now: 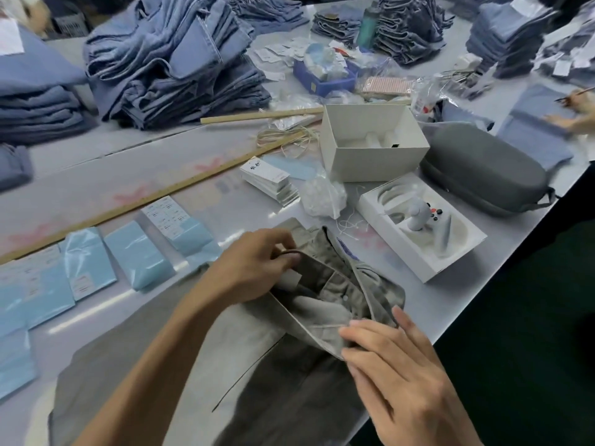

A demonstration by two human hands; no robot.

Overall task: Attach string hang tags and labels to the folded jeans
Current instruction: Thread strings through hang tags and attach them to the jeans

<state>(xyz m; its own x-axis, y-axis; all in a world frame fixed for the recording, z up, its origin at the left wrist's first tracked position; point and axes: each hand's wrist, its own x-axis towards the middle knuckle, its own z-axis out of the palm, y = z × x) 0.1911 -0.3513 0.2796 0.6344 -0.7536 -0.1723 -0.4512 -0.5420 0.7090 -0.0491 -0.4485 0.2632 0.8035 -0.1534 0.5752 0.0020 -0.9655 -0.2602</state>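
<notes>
A pair of grey-beige jeans (257,355) lies on the table in front of me, waist end open toward the far right. My left hand (254,265) pinches the far side of the waistband, next to a small white label inside. My right hand (396,371) grips the near edge of the waistband, its fingers curled over the fabric. A stack of white hang tags (270,180) sits beyond the jeans. Loose cream strings (289,140) lie further back beside a wooden stick. Blue label packs (138,259) lie in a row at the left.
A long wooden ruler (154,196) crosses the table. An open white box (373,146), a white tray holding a controller (421,226) and a grey case (483,169) stand at the right. Stacks of blue jeans (170,62) fill the back. Another person's hand (576,120) works at the far right.
</notes>
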